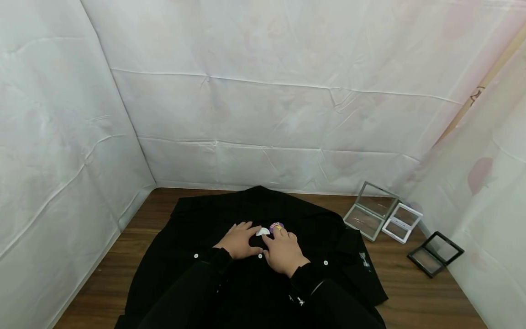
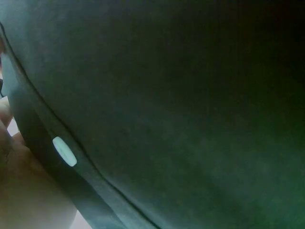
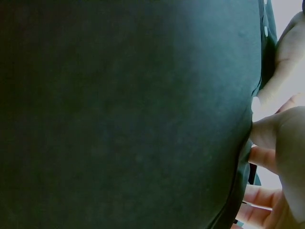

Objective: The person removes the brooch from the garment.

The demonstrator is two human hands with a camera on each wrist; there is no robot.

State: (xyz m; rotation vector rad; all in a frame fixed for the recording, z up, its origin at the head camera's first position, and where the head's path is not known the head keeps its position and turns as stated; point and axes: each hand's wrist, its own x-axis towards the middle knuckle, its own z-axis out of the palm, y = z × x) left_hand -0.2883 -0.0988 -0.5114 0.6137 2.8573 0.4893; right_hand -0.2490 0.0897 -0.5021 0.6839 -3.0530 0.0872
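A black shirt (image 1: 246, 205) lies spread out, its front edge carrying white buttons. My left hand (image 1: 238, 241) and right hand (image 1: 284, 253) meet at its upper middle, thumbs toward each other. A white button (image 1: 260, 256) shows just below the thumbs. Between the hands are a white patch (image 1: 263, 231) and a round purple sticker (image 1: 276, 225), partly covered by fingers. In the right wrist view, the right thumb (image 3: 264, 131) and fingers pinch the shirt edge beside a button (image 3: 256, 109), and the left thumb reaches the same button. Another button (image 2: 65, 151) appears close in the left wrist view.
Three hinged frames with clear panes stand on the right: grey (image 1: 363, 221), white (image 1: 395, 233) and black (image 1: 425, 260). The brown wooden table (image 1: 107, 274) is bordered by pale cloth walls (image 1: 255, 114). More buttons (image 1: 326, 262) dot the garment.
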